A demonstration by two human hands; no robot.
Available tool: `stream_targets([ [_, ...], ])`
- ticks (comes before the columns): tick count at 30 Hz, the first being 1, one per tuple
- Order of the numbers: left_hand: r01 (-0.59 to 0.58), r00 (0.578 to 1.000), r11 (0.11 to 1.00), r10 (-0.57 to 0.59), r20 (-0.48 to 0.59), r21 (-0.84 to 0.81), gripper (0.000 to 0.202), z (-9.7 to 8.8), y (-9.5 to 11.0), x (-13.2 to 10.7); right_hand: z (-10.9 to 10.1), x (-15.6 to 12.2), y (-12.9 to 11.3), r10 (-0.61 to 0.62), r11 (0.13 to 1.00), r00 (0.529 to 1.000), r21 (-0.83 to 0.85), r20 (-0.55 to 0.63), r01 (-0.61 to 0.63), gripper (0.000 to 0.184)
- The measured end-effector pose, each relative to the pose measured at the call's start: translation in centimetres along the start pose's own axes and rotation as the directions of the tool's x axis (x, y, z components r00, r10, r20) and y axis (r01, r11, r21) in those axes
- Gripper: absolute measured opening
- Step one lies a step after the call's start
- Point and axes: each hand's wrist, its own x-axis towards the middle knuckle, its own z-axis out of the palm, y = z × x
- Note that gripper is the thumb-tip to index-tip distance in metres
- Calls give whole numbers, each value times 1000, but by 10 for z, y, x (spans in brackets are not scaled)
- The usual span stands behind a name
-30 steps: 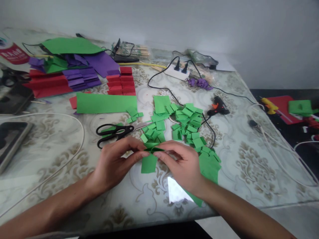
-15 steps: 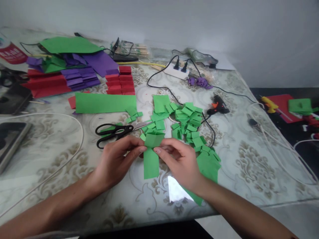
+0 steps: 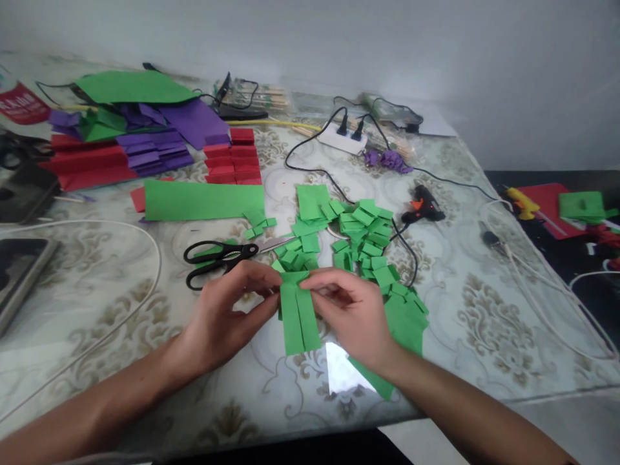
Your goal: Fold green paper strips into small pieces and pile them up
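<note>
Between my two hands is a folded strip of green paper (image 3: 299, 320), its long flap hanging toward me with a crease or slit down the middle. My left hand (image 3: 237, 303) pinches the strip's upper left edge. On the upper right edge, the thumb and fingers of my right hand (image 3: 351, 303) are closed. Just beyond lie many small folded green paper pieces (image 3: 365, 226) in a loose heap. Black-handled scissors (image 3: 232, 253) rest left of the heap, blades pointing right. A long green paper strip (image 3: 203, 200) lies behind the scissors.
Folded red paper (image 3: 233, 165) and purple paper (image 3: 157, 152) lie at the back left. A white power strip (image 3: 341, 137) with black cords stands at the back. A black glue gun (image 3: 425, 205) sits to the right. At the left edge is a phone (image 3: 24, 278) beside a white cable (image 3: 157, 258).
The upper part of the green strip has been folded down toward me, so the flap now covers the lower part. Both hands stay in nearly the same place.
</note>
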Motion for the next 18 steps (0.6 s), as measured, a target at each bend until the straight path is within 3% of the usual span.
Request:
stream_targets([
  [7,-84,996,996,83,35,23,14,-2,2,4,0,0,-1,-44,998,999,-55,-8,44,25],
  [18,-84,996,995,84,4,59,11,-5,6,9,0,-1,-4,-46,994,999,-96,-14,44,15],
])
